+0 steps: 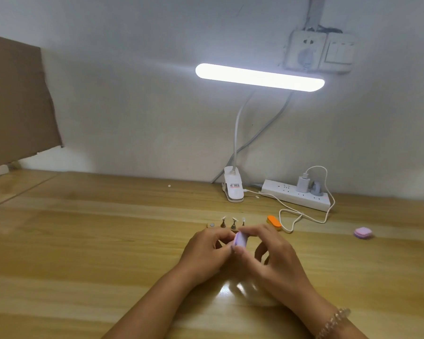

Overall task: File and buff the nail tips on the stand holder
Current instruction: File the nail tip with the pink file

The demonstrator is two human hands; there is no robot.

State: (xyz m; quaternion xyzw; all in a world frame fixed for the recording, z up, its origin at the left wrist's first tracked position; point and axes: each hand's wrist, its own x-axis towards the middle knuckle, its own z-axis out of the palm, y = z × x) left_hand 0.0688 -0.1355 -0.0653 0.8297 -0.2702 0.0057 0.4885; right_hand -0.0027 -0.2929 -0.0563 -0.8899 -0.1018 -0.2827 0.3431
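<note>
Buffer (240, 239) pinched in right hand (273, 253), left hand (203, 253) curled.

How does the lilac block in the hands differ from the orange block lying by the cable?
Colour: the lilac block is pale purple, the orange block bright orange. State: the lilac block is pinched in the right hand above the table; the orange block lies free, untouched. Both are small, round-ended blocks.
</note>
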